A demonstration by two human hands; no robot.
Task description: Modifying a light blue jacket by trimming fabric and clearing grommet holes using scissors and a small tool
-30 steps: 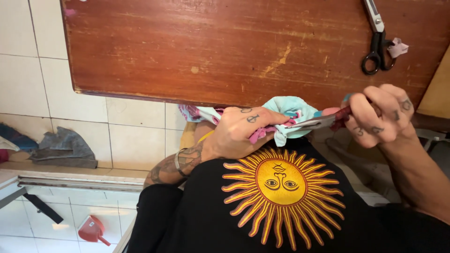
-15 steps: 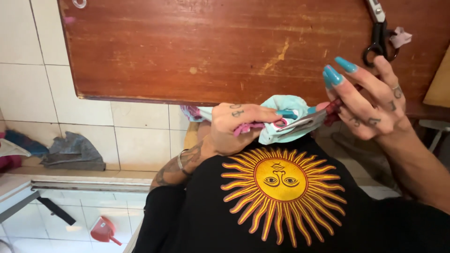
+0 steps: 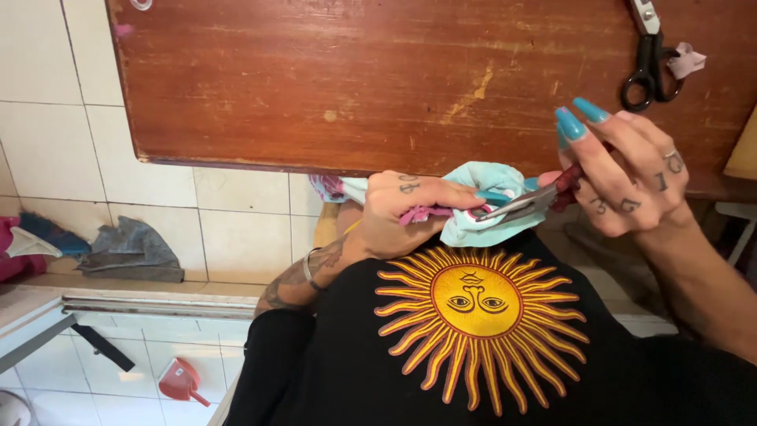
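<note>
Scuffed wooden tabletop (image 3: 394,79) (tiled floor (image 3: 47,79) beneath)

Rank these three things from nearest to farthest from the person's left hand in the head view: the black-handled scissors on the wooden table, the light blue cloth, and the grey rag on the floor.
Measured from the left hand:
1. Light blue cloth: gripped in that hand, just to its right.
2. Black-handled scissors: upper right, lying on the wooden table.
3. Grey rag: far left, on the tiled floor.
</note>
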